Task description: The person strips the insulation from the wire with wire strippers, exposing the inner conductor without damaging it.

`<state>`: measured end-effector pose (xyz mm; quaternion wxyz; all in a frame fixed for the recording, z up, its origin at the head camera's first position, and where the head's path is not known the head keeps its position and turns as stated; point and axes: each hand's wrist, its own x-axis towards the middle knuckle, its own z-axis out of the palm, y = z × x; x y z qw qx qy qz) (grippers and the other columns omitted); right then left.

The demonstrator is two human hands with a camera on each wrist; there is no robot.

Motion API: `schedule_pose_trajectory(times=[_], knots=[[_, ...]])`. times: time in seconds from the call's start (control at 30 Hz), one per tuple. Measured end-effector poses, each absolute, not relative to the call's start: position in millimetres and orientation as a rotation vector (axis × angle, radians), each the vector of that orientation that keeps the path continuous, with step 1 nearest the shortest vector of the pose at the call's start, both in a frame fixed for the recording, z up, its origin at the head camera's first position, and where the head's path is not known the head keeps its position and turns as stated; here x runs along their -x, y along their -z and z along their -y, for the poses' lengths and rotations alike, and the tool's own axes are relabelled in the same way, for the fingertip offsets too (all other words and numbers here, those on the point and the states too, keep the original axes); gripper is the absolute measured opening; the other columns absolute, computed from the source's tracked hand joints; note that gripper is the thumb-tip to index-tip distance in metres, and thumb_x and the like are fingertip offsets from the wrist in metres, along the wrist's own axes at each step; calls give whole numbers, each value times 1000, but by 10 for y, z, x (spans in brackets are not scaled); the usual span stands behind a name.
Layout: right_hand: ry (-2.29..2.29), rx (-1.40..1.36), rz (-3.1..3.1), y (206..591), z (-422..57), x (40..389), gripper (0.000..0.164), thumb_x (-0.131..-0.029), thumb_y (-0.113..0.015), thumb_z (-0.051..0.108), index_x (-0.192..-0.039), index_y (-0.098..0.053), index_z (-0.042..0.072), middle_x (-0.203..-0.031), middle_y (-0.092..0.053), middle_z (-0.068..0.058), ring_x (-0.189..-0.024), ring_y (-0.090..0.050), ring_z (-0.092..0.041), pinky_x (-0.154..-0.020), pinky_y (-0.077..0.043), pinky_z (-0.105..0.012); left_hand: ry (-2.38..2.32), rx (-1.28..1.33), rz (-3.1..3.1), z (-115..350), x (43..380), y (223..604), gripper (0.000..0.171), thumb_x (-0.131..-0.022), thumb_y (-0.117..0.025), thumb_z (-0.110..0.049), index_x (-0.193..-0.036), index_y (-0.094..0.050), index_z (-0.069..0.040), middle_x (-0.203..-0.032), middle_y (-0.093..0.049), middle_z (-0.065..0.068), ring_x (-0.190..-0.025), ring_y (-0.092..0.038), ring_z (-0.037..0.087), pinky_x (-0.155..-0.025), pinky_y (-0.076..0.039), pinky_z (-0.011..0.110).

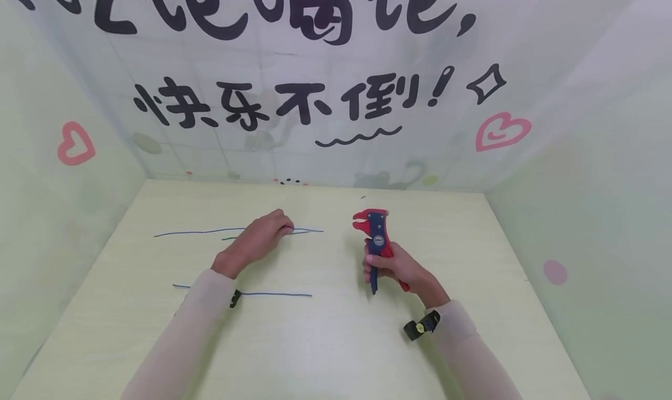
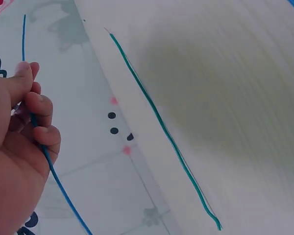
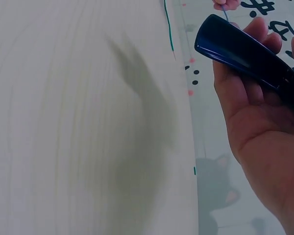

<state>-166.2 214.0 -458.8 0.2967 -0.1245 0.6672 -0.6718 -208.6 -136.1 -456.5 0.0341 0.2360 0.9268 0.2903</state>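
Blue wire (image 2: 62, 187) pinched in left hand (image 1: 257, 237); long axis crosswise, short end pointing right toward parted jaws of wire stripper (image 1: 378, 232), not touching. Right hand (image 1: 397, 266) curled round stripper handles.

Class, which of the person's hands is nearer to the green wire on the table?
Left. In the head view, the left hand, holding a blue wire, hides part of the green wire; the right hand, gripping a red-and-blue tool, is beyond its right end.
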Motion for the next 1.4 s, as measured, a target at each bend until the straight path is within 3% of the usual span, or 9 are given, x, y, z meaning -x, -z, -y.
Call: schedule_pose_trajectory(times=[0.2, 0.43, 0.67, 1.0, 1.4], knots=[[1785, 399, -1729, 4566, -2114, 1677, 33, -100, -60, 16, -116, -43, -6, -88, -61, -7, -80, -70, -22, -84, -57, -38, -1004, -816, -2790, 1254, 2094, 4445, 16, -98, -62, -13, -110, -72, -7, -99, -66, 8, -87, -58, 16, -85, -53, 34], [1776, 480, -1685, 4537, -2093, 1690, 21, -100, -58, 13, -111, -46, 0, -87, -61, -7, -79, -70, -22, -83, -58, -39, -1058, -894, -2798, 1139, 2110, 4324, 15, -97, -63, -8, -109, -73, -6, -93, -69, -1, -85, -61, 16, -82, -54, 34], [1782, 519, -1643, 4559, -2067, 1700, 29, -100, -58, 12, -114, -41, -7, -87, -62, -6, -80, -69, -21, -84, -57, -39, -1104, -923, -2823, 1070, 2065, 4284, 15, -97, -62, -6, -107, -73, -6, -87, -69, -1, -78, -61, 18, -78, -54, 34], [1768, 551, -1621, 4573, -2045, 1682, 14, -101, -57, 11, -109, -48, 4, -86, -63, -5, -80, -68, -20, -84, -57, -39, -1109, -907, -2824, 1010, 2017, 4304, 13, -96, -63, -6, -103, -73, -8, -81, -66, -2, -74, -58, 13, -74, -52, 31], [1761, 591, -1586, 4597, -2038, 1654, 17, -101, -54, 7, -109, -45, -3, -85, -62, -5, -79, -66, -20, -83, -57, -38, -1066, -876, -2760, 908, 1952, 4246, 15, -98, -62, -11, -108, -73, -9, -82, -67, -3, -75, -58, 12, -76, -52, 29]])
